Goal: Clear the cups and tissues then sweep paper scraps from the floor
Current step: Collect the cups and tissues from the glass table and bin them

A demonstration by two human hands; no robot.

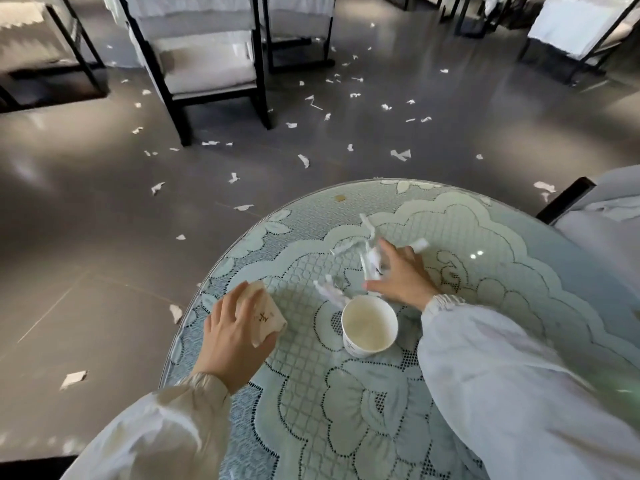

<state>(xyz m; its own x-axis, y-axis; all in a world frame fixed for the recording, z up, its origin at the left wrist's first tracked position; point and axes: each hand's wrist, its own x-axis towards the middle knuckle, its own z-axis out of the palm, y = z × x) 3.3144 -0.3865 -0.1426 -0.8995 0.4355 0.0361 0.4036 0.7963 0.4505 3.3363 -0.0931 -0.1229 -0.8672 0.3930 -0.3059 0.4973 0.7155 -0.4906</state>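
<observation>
Across the upper and left part of the frame lies the dark floor [104,237], not yet swept. At the lower right stands the round table [519,271] with its lace cloth, and both sleeves come over it from the bottom edge.

The left hand [232,337] is at the left rim of the table, its fingers curled over a crushed cup [266,315]. The right hand [403,277] is higher in the frame, at the middle of the table, with fingers spread wide and thumb low. A tissue [371,263] stands between thumb and first finger. The blur does not let one say whether it is gripped.

An upright cup [369,327] stands between the two hands, just below the right wrist, mouth up. Three more tissues lie around it: one [329,291] just up-left of the cup, one [367,225] above the right fingertips, and one [420,244] at their upper right.

So the tissues all lie ahead of the right fingers, and the coming move is probably to close on them. The upright cup is nearer to the right wrist than to the left hand, which is full.

Small scraps [303,160] are spread over the floor, well apart from each other.
</observation>
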